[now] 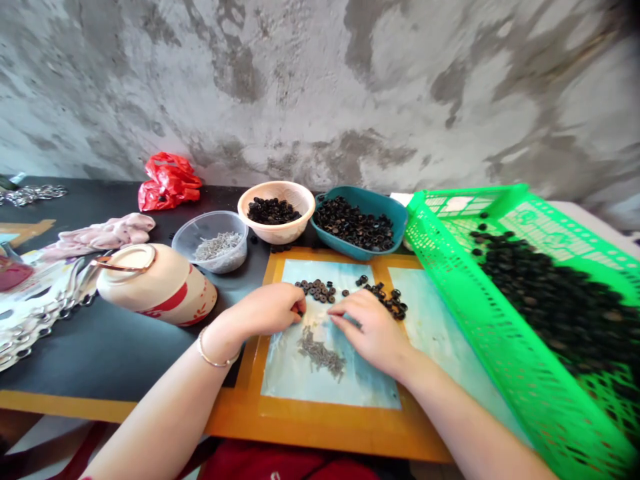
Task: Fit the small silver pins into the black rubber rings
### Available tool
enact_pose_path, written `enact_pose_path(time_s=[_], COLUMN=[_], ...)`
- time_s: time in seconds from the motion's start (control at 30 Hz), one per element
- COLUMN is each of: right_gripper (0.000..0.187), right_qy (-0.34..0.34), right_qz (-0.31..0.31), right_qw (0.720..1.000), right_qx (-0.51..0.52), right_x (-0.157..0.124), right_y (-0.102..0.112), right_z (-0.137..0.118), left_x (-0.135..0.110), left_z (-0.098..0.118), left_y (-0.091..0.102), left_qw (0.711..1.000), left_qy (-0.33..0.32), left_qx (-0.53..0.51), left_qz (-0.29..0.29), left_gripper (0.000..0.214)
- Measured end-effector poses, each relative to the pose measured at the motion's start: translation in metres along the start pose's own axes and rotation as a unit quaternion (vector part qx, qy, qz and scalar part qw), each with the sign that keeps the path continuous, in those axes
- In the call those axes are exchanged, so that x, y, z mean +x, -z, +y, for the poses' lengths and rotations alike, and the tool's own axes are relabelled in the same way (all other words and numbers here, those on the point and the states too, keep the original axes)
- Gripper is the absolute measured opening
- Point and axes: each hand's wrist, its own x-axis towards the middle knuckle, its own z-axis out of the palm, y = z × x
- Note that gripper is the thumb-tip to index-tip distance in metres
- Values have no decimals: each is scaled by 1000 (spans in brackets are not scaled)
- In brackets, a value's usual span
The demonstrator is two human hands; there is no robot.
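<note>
My left hand [273, 308] is closed in a pinch on a small black disc [301, 313], over the pale blue sheet [370, 383] on the table. Facing it from the right, my right hand [370, 327] has thumb and forefinger close together; whatever lies between those fingertips is too small to make out. Just beyond the hands sit brown-black discs with centre holes [317, 291]. Black ring-shaped caps [393, 301] lie behind my right hand. A loose pile of thin grey metal pins [321, 355] rests on the sheet below both hands.
Behind stand a clear tub of pins [235, 257], a peach bowl [285, 233] and a teal basin [365, 252], both with black pieces. A green crate [470, 320] borders the right. Left are a cream jar [155, 283], pink gloves [110, 230] and a red bag [169, 180].
</note>
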Motion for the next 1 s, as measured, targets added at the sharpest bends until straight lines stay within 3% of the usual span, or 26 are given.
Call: enact_pose_path(time_s=[0.1,0.27,0.5,0.67,1.0], right_gripper=[14,14,14,13,13], right_qy=[57,92,101,67,75], right_qz=[-70,-94,-105,-102,-126], right_qw=[993,983,979,984,980], right_qx=[-73,-124,-142,-133,-133], right_x=[2,5,2,-1,3], right_y=[-22,-35,-27,-19,-30], right_z=[-2,2,3,5,2], left_x=[3,5,7,8,13], left_z=[1,2,3,4,-2], left_y=[-4,-4,-6,-6,-5], left_qw=[1000,1000,998,996,986], left_qy=[-9,-14,-34,-36,-4], left_qx=[4,-5,-31,-58,-155], left_qz=[13,14,34,55,55], left_gripper=[15,18,17,15,14])
